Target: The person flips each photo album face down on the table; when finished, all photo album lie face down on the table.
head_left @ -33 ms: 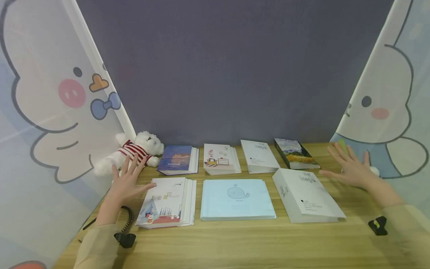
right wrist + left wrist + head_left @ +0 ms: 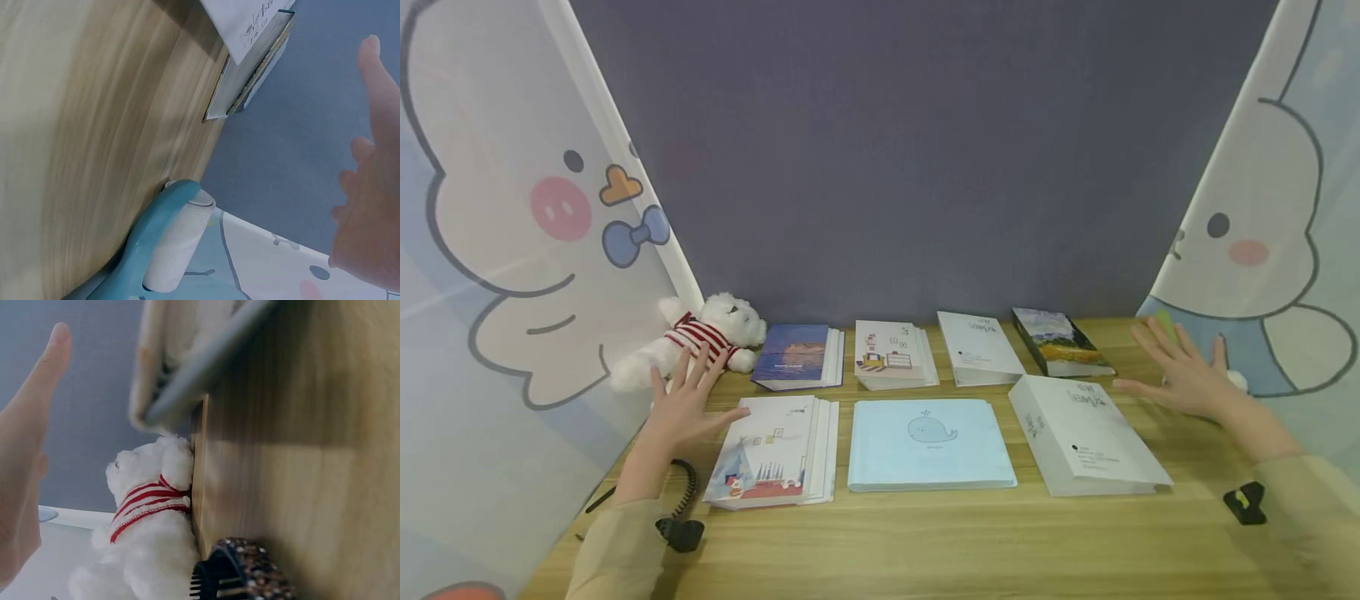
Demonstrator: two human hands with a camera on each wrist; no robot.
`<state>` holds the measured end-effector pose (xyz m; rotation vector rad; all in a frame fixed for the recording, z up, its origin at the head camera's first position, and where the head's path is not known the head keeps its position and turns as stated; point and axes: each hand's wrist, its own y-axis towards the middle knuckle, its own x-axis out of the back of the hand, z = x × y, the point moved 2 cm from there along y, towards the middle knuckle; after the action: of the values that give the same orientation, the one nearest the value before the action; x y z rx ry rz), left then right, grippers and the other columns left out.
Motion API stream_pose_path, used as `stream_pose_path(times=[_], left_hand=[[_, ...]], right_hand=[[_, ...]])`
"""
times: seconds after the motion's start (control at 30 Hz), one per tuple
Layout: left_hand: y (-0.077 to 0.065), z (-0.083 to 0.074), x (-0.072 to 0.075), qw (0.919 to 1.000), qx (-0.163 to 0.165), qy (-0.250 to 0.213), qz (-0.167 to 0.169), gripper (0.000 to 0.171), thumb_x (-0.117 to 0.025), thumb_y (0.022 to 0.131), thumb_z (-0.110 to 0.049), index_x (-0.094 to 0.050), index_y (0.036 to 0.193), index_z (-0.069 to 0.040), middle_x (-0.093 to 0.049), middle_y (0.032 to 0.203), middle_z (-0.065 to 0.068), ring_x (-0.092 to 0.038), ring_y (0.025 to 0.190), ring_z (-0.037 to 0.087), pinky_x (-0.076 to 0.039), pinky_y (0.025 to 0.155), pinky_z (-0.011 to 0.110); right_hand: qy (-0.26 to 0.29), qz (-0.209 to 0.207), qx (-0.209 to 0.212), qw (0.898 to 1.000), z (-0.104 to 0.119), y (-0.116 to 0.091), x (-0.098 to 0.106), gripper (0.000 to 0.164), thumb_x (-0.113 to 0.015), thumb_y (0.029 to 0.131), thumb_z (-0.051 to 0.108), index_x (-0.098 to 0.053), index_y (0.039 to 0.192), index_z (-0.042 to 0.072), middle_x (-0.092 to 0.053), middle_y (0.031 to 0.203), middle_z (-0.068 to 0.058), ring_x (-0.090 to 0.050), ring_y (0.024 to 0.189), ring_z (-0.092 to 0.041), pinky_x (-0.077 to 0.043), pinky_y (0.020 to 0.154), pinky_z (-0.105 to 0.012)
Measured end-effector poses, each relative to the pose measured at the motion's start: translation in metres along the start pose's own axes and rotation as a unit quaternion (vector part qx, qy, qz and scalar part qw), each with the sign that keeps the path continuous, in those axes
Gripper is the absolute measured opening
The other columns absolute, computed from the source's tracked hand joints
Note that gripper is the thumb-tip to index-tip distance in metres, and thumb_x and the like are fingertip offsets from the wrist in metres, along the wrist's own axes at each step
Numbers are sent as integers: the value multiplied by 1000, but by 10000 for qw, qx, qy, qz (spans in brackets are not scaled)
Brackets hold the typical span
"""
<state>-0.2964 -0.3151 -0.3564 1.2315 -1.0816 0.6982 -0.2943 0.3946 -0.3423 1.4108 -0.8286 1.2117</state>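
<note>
In the head view my left hand [image 2: 681, 417] is held with fingers spread, its thumb overlapping the edge of a white photo album with a tent drawing [image 2: 767, 450]. A white plush bear [image 2: 730, 321] in a red-striped top lies beyond its fingertips. My right hand [image 2: 1187, 383], fingers also spread, is right of a thick white album [image 2: 1097, 437]. Neither hand holds anything. Below the right hand, mostly hidden in the head view, is a teal-handled lint roller [image 2: 178, 244]. The left wrist view shows a black-toothed, glittery hair clip [image 2: 244, 572] near the bear.
A pale blue whale album [image 2: 932, 458] lies in the front row's middle. Behind it stand a blue-covered album [image 2: 793, 354], one with a sofa drawing [image 2: 887, 350], a white one [image 2: 977, 350] and one with a landscape painting [image 2: 1060, 342]. A grey panel [image 2: 895, 167] backs the wooden table [image 2: 925, 542].
</note>
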Motion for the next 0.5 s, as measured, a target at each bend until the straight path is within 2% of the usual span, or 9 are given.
stream_pose_path(times=[0.13, 0.23, 0.5], left_hand=[[0, -1, -1, 10000, 5, 19, 62, 100, -60, 79, -65, 3, 151, -34, 0, 158, 13, 19, 143, 30, 7, 101, 75], [0, -2, -1, 10000, -8, 32, 82, 100, -59, 79, -65, 4, 151, -34, 3, 158, 12, 19, 143, 30, 7, 101, 75], [1, -6, 2, 9999, -61, 78, 48, 101, -58, 79, -67, 4, 151, -33, 9, 158, 10, 20, 143, 29, 8, 101, 75]], right_hand=[[29, 68, -10, 10000, 0, -1, 2, 98, -55, 86, 58, 9, 151, 23, 17, 155, -11, 12, 135, -55, 32, 92, -67], [51, 137, -41, 9999, 0, -2, 4, 97, -55, 86, 58, 10, 151, 24, 17, 155, -12, 13, 135, -54, 32, 92, -67], [-63, 67, -66, 9999, -2, -6, 7, 96, -54, 87, 58, 9, 151, 23, 21, 155, -2, 14, 136, -52, 33, 93, -65]])
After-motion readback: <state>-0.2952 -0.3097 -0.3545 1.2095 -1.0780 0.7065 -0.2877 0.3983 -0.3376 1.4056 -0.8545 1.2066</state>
